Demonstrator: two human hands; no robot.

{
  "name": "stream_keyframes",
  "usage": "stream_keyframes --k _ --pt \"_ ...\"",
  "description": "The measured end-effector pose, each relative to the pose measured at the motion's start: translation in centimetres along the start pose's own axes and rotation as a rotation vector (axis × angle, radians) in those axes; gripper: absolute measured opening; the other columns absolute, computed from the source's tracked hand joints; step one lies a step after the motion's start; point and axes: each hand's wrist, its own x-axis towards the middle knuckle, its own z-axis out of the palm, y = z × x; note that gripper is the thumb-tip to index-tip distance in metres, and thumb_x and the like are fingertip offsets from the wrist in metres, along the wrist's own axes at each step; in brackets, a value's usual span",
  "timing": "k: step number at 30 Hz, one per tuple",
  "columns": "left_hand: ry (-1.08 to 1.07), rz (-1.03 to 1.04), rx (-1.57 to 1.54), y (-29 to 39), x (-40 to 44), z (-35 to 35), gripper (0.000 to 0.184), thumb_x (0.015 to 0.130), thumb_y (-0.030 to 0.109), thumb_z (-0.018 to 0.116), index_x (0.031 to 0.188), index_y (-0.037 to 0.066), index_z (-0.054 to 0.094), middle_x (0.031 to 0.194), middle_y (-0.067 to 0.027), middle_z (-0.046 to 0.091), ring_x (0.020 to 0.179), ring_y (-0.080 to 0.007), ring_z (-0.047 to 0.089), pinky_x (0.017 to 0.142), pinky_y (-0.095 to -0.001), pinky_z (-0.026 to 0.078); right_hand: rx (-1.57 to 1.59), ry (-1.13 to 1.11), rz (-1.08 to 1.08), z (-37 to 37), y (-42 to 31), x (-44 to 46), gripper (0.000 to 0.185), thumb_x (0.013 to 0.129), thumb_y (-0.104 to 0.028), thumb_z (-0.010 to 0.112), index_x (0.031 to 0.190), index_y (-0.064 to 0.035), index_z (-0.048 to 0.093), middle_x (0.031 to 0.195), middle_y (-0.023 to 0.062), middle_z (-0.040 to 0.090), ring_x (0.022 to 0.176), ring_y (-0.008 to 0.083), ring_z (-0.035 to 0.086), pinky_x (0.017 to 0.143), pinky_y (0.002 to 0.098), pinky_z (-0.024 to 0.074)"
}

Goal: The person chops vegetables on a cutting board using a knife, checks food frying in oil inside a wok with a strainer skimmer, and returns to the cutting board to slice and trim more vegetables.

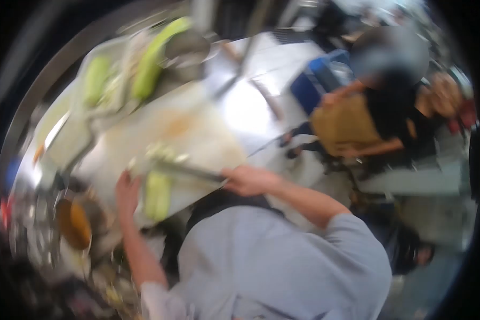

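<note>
So the right hand [245, 181] is clenching a knife [189, 172] by its dark handle, and the blade is running out leftward from that grip, low over the cutting board [213, 125]. Just past the blade, a loose heap of pale chopped bits [165, 153] is sitting, so some cutting's looking done. On the near side of the blade, a pale green chunk [158, 197] is lying in longish, smooth, moist-looking pieces, apparently not chopped small yet. The left hand [127, 189] is hovering beside it with bent fingers; can't tell if they're pinching anything, too blurry.

Farther beyond both hands, a long, glossy, rounded green vegetable [148, 69] is resting whole-looking, so I'm guessing plenty's left uncut. The board's surface is looking flat, whitish and matte, with an orangey smear showing.
</note>
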Motion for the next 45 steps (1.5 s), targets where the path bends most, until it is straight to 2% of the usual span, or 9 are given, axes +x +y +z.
stream_keyframes --k 5,12,15,21,29,32,38,40,45 --pt "0.056 0.182 0.135 2.7 -0.4 0.1 0.042 0.090 0.024 0.065 0.125 0.002 0.063 0.125 -0.0233 0.063 0.119 -0.0400 0.058 0.103 -0.0437 0.044 0.099 0.200 -0.094 -1.0 0.6 2.2 0.024 0.092 -0.015 0.065 0.101 0.0011 0.050 0.080 0.0266 0.064 0.080 0.0470 0.063 0.068 0.0480 0.0475" --pt "0.075 0.354 0.235 5.7 1.2 2.5 0.030 0.088 0.020 0.064 0.114 0.005 0.066 0.105 -0.0184 0.066 0.101 -0.0372 0.063 0.090 -0.0453 0.049 0.098 0.197 0.044 -2.3 -2.1 2.4 0.025 0.093 -0.015 0.063 0.094 0.0032 0.046 0.077 0.0268 0.063 0.076 0.0470 0.060 0.067 0.0474 0.0454" --pt "0.078 0.383 0.319 6.4 1.6 3.1 0.028 0.089 0.021 0.064 0.111 0.005 0.066 0.101 -0.0171 0.066 0.098 -0.0368 0.064 0.086 -0.0452 0.050 0.203 0.225 -0.048 -0.7 -0.6 2.3 0.027 0.094 -0.017 0.064 0.095 0.0026 0.044 0.067 0.0202 0.054 0.060 0.0371 0.044 0.059 0.0431 0.0406" --pt "0.036 0.398 0.462 7.2 2.1 3.8 0.026 0.086 0.020 0.066 0.109 0.007 0.067 0.098 -0.0122 0.066 0.097 -0.0337 0.063 0.085 -0.0450 0.050 0.142 0.193 0.010 -1.6 -0.5 1.2 0.024 0.094 -0.016 0.062 0.096 0.0028 0.047 0.079 0.0269 0.064 0.079 0.0484 0.060 0.068 0.0493 0.0452" --pt "0.176 0.613 0.403 8.6 2.3 5.2 0.028 0.081 0.013 0.067 0.108 0.007 0.068 0.106 -0.0132 0.067 0.101 -0.0341 0.062 0.090 -0.0436 0.050 0.144 0.135 -0.060 -2.7 1.8 1.0 0.024 0.095 -0.018 0.062 0.100 0.0018 0.049 0.087 0.0275 0.067 0.087 0.0485 0.063 0.073 0.0493 0.0487" --pt "0.039 0.452 0.336 8.8 3.1 5.9 0.025 0.081 0.014 0.069 0.104 0.004 0.068 0.103 -0.0143 0.068 0.098 -0.0359 0.062 0.090 -0.0449 0.050 0.142 0.127 -0.069 -3.3 1.9 1.2 0.024 0.095 -0.019 0.061 0.101 0.0013 0.050 0.090 0.0271 0.068 0.089 0.0478 0.063 0.075 0.0507 0.0490" --pt "0.090 0.480 0.360 7.4 3.4 5.9 0.021 0.083 0.012 0.064 0.099 0.000 0.067 0.090 -0.0222 0.064 0.086 -0.0411 0.061 0.077 -0.0488 0.048 0.099 0.041 0.032 -2.6 2.9 1.9 0.033 0.094 -0.023 0.057 0.120 -0.0028 0.055 0.104 0.0254 0.068 0.102 0.0435 0.065 0.086 0.0499 0.0509" --pt "0.139 0.409 0.248 6.0 3.9 5.9 0.012 0.086 0.006 0.064 0.093 -0.004 0.067 0.076 -0.0149 0.061 0.069 -0.0228 0.060 0.065 -0.0363 0.048 0.095 -0.003 0.020 -3.7 1.6 1.2 0.038 0.092 -0.023 0.056 0.124 -0.0030 0.055 0.106 0.0263 0.067 0.101 0.0431 0.065 0.087 0.0503 0.0507" --pt "0.118 0.520 0.191 8.5 3.2 5.1 0.018 0.080 -0.001 0.064 0.098 -0.005 0.067 0.085 -0.0182 0.067 0.078 -0.0291 0.067 0.072 -0.0380 0.052 0.076 0.095 -0.090 -2.2 3.9 2.2 0.030 0.092 -0.021 0.059 0.112 -0.0007 0.050 0.090 0.0263 0.067 0.088 0.0463 0.064 0.076 0.0516 0.0495"
